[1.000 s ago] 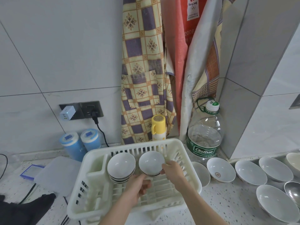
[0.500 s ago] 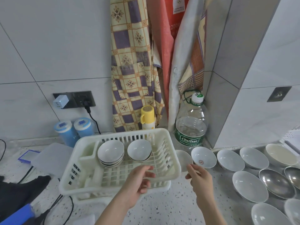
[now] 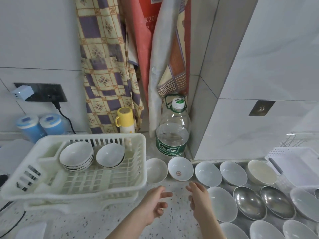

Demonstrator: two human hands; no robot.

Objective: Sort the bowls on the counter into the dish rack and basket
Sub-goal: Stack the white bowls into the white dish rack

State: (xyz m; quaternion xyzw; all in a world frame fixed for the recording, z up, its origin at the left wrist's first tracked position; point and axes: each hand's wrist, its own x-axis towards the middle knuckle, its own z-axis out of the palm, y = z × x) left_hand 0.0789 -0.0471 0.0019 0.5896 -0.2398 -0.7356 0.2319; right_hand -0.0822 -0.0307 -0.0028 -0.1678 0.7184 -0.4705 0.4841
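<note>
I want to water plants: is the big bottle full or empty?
Nearly empty. The bottle is clear and see-through down to its label; no water line shows. Its cap is on.

Two bare forearms entered from the lower frame edge. No sleeves, cuffs or gloves were visible on either. Left hand [image 3: 153,207] and right hand [image 3: 198,202] both bare; no rings, watch or bands could be seen, though motion blur left fine detail on the fingers [image 3: 164,195] uncertain.

The water bottle [image 3: 173,135] beyond both hands has a green label reading "Cestbon". The red cloth [image 3: 143,40] above it shows "200".
</note>
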